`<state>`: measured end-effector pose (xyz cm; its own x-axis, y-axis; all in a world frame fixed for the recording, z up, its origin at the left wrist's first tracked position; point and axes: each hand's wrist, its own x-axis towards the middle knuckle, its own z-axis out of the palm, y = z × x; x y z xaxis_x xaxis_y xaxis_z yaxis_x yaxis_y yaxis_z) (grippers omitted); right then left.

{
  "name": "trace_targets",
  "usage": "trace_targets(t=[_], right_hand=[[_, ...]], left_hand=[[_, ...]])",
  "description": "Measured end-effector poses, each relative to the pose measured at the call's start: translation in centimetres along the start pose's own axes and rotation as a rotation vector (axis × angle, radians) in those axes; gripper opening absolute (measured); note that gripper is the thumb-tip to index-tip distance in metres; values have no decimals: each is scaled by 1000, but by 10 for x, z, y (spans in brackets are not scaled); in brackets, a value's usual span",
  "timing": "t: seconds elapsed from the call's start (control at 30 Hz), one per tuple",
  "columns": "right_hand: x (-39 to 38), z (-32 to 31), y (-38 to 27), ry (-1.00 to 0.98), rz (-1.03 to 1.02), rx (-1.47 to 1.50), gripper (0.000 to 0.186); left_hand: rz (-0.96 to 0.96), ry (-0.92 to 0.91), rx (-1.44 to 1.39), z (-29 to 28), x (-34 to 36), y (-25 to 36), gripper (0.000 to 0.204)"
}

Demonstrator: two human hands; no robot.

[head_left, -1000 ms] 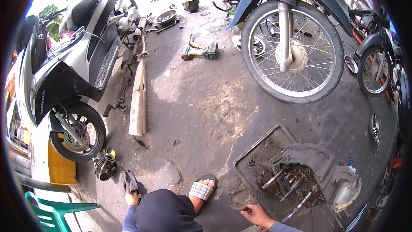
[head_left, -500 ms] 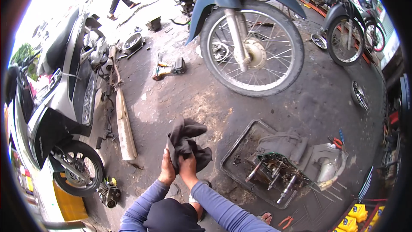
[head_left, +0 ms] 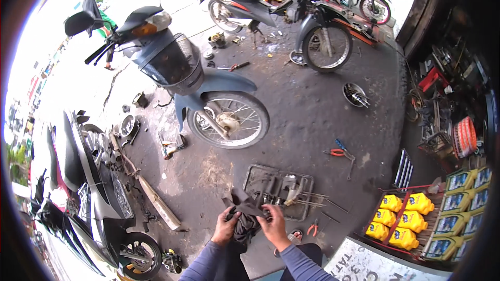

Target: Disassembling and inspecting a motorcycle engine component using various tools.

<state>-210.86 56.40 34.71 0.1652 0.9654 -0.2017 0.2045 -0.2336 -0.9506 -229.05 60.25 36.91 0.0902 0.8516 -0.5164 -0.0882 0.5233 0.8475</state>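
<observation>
A dark, crumpled cloth [head_left: 247, 227] hangs between my two hands, low in the middle of the view. My left hand [head_left: 225, 227] is closed on its left side. With bent fingers, my right hand [head_left: 273, 226] pinches the right edge of the cloth. Just beyond the hands lies a shallow tray [head_left: 313, 183] with an opened engine [head_left: 290, 183] in it, its near left part hidden by the cloth. Several thin metal rods [head_left: 319, 198] stick out to the right of the tray. Red-handled pliers [head_left: 313, 227] lie on the floor, right of my right hand.
A blue motorbike's front wheel [head_left: 228, 120] stands beyond the tray. A white scooter [head_left: 86, 177] and an exhaust pipe [head_left: 159, 205] are at left. Yellow bottles [head_left: 402, 219] fill a rack at right. Another tool pair [head_left: 337, 151] and a bowl of parts [head_left: 355, 95] lie farther off.
My view has swung to the right and takes in more of the shop. My hands, close together on the cloth before, are now farther apart, with the cloth spread between them.
</observation>
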Motion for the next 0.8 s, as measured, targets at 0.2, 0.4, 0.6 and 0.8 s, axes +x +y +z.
trace_targets(t=[0.2,0.4,0.6,0.8], right_hand=[[-145,-183,-58,14,417,379,63],[-187,-291,-82,801,550,268,28],[-155,-383,-135,1051,361,-231,34],[-49,-435,-165,963,377,102,30]], left_hand=[[-167,-464,381,187,-117,33,42],[129,-892,416,326,-161,66,33],[-114,-897,391,390,-123,145,33],[-346,-1059,-15,431,-31,186,63]])
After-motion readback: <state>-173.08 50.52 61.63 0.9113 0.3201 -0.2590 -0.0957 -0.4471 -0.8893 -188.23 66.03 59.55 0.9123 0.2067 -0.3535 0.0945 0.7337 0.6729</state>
